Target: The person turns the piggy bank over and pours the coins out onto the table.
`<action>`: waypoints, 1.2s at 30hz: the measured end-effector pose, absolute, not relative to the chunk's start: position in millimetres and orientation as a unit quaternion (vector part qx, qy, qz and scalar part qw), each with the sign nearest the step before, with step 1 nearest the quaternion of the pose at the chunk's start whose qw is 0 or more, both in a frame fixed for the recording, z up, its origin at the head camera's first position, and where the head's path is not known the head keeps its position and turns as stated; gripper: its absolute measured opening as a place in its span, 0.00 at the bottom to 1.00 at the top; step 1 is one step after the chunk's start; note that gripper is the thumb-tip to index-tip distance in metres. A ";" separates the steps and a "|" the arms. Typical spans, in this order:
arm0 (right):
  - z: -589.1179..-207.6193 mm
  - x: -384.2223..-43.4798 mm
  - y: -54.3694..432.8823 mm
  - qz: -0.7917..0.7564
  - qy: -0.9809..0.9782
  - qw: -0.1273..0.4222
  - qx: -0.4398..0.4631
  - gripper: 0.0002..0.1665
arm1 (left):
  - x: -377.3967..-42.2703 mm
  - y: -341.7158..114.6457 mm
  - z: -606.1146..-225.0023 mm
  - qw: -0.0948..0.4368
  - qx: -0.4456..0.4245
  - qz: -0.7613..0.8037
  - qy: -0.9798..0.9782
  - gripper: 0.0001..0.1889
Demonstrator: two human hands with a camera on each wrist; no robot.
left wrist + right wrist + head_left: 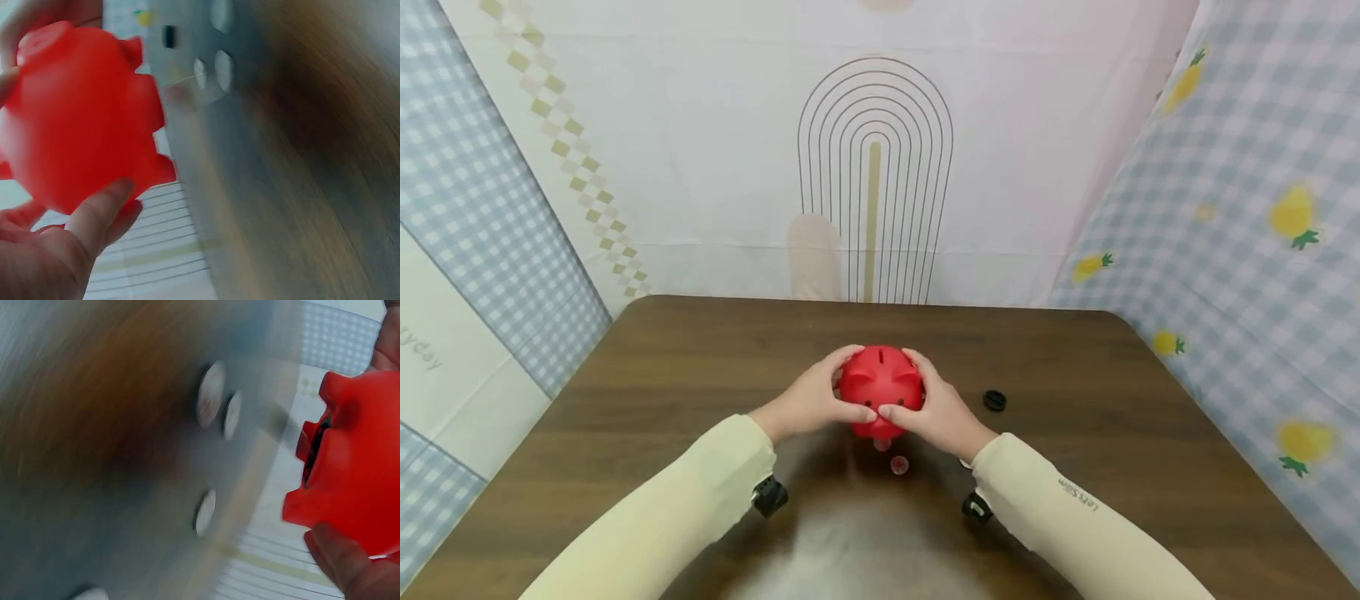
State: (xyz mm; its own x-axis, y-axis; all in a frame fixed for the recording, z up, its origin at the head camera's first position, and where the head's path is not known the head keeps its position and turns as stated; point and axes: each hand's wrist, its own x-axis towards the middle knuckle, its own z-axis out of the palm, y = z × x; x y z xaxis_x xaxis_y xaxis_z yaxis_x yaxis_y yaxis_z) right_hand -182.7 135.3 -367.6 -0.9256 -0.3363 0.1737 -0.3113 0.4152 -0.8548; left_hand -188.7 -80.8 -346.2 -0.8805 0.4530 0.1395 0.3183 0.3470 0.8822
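Observation:
Between both hands a red piggy bank (880, 379) is held up off the wooden table, its coin slot facing upward in the head view. My left hand (812, 402) grips one side, thumb across the front of the pig's face. On the opposite side my right hand (949, 419) holds it the same way, the thumbs nearly meeting. A dark opening (317, 450) shows in the pig's underside in the right wrist view. Several coins lie on the table beneath and near it, among them a coin (899, 465) just in front of the pig. Whether coins remain inside cannot be seen.
A round black plug (995, 401) lies on the wooden table (715, 350) to the right of the right hand. Behind the table's far edge hangs a patterned white cloth (715, 167); a checked cloth (1232, 275) with yellow fruit hangs at the right.

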 end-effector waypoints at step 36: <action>-357.2 -179.4 142.3 -0.515 0.827 -0.033 -0.223 0.51 | -182.1 -74.5 -342.0 0.030 0.251 0.539 0.803 0.46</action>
